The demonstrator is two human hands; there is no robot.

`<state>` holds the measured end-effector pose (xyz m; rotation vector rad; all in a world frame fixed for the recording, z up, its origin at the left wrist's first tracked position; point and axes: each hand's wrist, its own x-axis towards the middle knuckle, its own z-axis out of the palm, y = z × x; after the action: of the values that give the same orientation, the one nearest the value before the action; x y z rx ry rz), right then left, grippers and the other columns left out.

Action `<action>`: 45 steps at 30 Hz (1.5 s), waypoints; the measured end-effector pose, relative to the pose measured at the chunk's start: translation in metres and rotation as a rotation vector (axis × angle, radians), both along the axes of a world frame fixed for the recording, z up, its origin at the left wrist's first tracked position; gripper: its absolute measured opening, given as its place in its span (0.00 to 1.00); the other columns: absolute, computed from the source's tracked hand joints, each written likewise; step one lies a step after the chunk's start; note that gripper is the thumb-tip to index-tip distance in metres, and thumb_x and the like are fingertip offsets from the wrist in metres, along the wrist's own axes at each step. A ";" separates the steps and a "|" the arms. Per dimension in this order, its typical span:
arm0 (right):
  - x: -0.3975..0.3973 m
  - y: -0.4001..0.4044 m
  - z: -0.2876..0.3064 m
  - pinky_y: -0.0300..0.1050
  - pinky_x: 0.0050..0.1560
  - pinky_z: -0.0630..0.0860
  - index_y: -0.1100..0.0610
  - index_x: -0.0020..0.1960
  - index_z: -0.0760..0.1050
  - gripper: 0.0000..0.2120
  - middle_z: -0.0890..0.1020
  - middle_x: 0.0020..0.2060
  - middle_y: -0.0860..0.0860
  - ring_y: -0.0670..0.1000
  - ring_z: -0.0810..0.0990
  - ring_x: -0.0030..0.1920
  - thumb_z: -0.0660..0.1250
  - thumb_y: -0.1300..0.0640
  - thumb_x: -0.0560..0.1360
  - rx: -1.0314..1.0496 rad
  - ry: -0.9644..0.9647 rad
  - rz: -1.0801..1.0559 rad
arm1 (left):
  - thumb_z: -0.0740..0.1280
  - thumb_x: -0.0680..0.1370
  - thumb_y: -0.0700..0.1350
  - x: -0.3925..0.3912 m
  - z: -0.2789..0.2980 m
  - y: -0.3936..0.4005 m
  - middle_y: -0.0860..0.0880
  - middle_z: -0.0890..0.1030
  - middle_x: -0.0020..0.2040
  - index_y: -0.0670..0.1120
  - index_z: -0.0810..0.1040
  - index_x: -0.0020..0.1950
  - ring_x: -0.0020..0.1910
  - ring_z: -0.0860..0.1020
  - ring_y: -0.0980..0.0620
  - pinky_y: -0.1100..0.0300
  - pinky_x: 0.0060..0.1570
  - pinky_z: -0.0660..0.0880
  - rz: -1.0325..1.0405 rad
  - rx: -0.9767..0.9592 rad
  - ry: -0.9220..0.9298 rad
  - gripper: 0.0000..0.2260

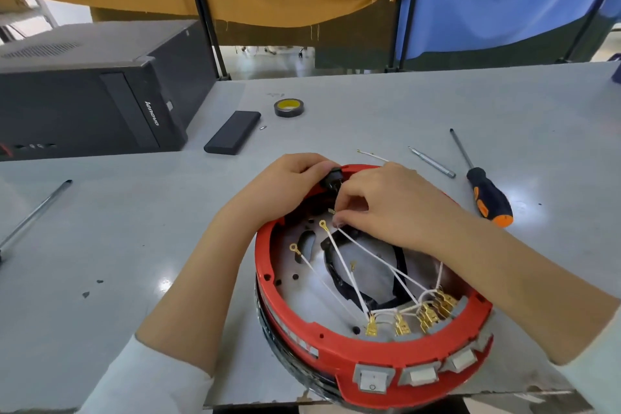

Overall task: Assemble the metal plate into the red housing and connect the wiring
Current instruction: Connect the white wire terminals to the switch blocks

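The round red housing (339, 358) lies open side up at the table's near edge, with white rocker switches along its front wall. Inside it sits the silver metal plate (304, 301), pierced with holes and a large black-edged opening. Several white wires (346, 267) with gold ring and spade terminals run across the plate to the switch backs. My left hand (285, 183) grips the housing's far rim around a black socket (331, 178). My right hand (386, 203) pinches the end of a white wire next to that socket.
An orange and black screwdriver (487, 193) and a loose metal bit (431, 161) lie to the right. A spare white wire (371, 155), a black tape roll (288, 107) and a flat black case (232, 132) lie behind. A black computer tower (90, 91) stands at left, a metal rod (33, 215) in front of it.
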<state>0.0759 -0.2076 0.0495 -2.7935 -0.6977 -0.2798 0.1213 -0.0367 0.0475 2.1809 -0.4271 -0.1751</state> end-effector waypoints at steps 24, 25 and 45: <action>0.002 -0.003 -0.008 0.39 0.39 0.75 0.46 0.38 0.81 0.04 0.80 0.29 0.41 0.40 0.77 0.37 0.69 0.54 0.69 0.359 0.029 -0.231 | 0.61 0.83 0.49 0.001 -0.003 0.002 0.59 0.84 0.50 0.54 0.83 0.56 0.52 0.79 0.62 0.66 0.56 0.73 -0.002 -0.038 -0.006 0.11; 0.002 -0.003 -0.009 0.38 0.38 0.75 0.46 0.38 0.81 0.04 0.79 0.29 0.41 0.40 0.77 0.37 0.69 0.54 0.69 0.360 0.029 -0.232 | 0.61 0.83 0.49 0.001 -0.004 0.002 0.59 0.84 0.50 0.54 0.83 0.56 0.51 0.79 0.62 0.65 0.56 0.73 -0.001 -0.040 -0.005 0.11; 0.005 0.008 -0.011 0.50 0.39 0.76 0.53 0.38 0.77 0.09 0.80 0.32 0.49 0.52 0.78 0.37 0.63 0.52 0.74 0.168 -0.034 -0.232 | 0.62 0.82 0.51 0.000 -0.003 0.001 0.57 0.85 0.47 0.55 0.84 0.52 0.50 0.81 0.58 0.57 0.57 0.76 0.046 -0.004 -0.038 0.11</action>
<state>0.0808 -0.1999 0.0382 -2.7123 -0.3382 -0.4091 0.1214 -0.0355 0.0446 2.1914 -0.3977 -0.1070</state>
